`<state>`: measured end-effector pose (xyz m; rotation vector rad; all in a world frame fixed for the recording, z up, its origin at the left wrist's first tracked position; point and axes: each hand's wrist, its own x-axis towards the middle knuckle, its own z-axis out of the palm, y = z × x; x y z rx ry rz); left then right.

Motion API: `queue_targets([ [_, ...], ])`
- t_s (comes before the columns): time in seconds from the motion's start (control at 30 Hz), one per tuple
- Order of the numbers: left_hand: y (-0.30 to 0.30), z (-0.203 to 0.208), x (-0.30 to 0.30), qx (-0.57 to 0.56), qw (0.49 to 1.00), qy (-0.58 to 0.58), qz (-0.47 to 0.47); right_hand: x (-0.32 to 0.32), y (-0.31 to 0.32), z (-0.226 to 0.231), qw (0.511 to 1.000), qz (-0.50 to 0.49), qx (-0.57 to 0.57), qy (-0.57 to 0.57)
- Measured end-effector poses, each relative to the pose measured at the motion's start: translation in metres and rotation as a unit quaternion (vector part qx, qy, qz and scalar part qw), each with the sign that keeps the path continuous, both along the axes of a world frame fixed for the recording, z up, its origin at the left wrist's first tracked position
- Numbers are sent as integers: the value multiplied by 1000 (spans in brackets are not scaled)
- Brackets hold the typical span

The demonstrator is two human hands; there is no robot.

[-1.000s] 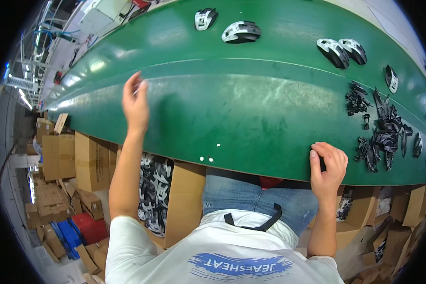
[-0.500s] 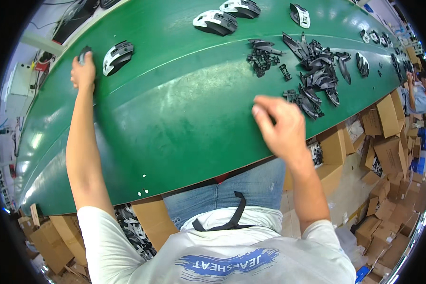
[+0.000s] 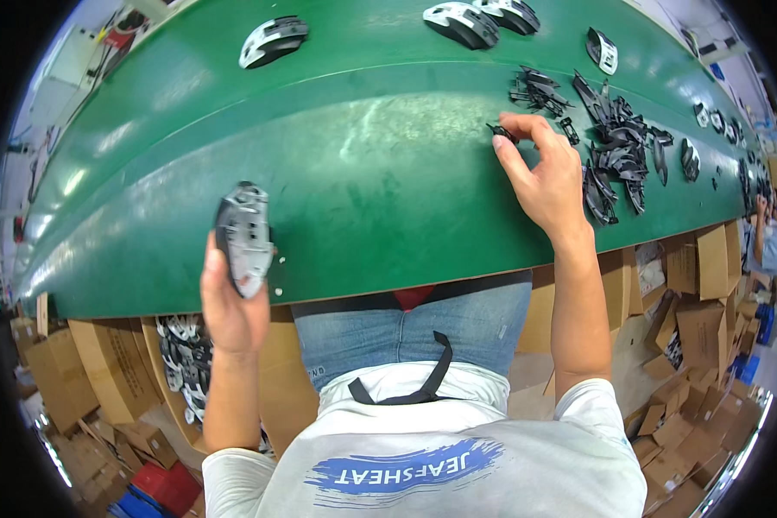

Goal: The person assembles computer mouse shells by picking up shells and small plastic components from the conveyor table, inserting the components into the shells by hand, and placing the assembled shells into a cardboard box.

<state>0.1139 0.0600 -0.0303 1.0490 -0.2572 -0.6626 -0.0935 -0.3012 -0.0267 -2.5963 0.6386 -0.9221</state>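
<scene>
My left hand [image 3: 235,311] grips a computer mouse shell [image 3: 247,237], black along one side, with its pale grey inner face turned up. It is held above the table's near edge, at the left. Over the middle right of the table, my right hand [image 3: 551,177] pinches a small black plastic part [image 3: 502,132] between thumb and fingertips. Just beyond that hand lie small black bracket-like parts [image 3: 537,90]. To its right spreads a heap of curved black plastic pieces [image 3: 620,142], partly behind my fingers and wrist.
White-and-black mouse shells [image 3: 274,41] stand along the far side of the green table [image 3: 363,233], with more toward the right. Small white bits [image 3: 278,292] lie near the front edge. Cardboard boxes [image 3: 112,367] line the floor on both sides. Another person [image 3: 773,242] is at the far right.
My left hand has come back from the far left with the mouse shell. My right hand has reached forward to the parts and now pinches a small black one. The view has shifted left.
</scene>
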Motion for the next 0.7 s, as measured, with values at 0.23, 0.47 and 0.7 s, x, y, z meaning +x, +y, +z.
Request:
queue_targets([
  [0.23,-24,-15,-48,-105,985,126,-57,-3,45,3,988,62,140,7],
  [0.47,-52,-17,-76,-130,958,214,-138,-14,61,-5,993,108,35,-18],
  [0.7,-46,-24,-78,-163,948,241,-132,-16,72,-14,998,52,18,14],
])
